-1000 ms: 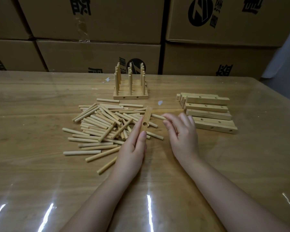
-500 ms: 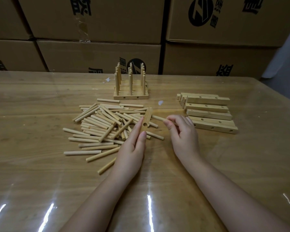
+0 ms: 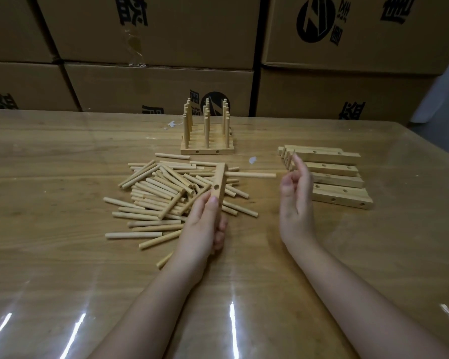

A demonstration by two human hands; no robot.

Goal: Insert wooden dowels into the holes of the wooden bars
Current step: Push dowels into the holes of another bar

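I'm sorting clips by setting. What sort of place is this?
Probably a small workshop or warehouse assembly area: stacked printed cardboard boxes behind a wooden table, a heap of loose dowels and a row of drilled bars.

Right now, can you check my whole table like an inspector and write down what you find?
Surface: wooden table under a glossy clear cover, with light glare near the front.
Job's things: loose dowel pile; one bar held up, with a dowel sticking sideways out of it; finished bars with upright dowels at the back; stack of empty bars on the right.
Clutter: two small white scraps.
Hands: left hand grips the bar; right hand is loosely curled and holds nothing.
Cables: nothing seen.
Surroundings: stacked cardboard boxes behind the table.
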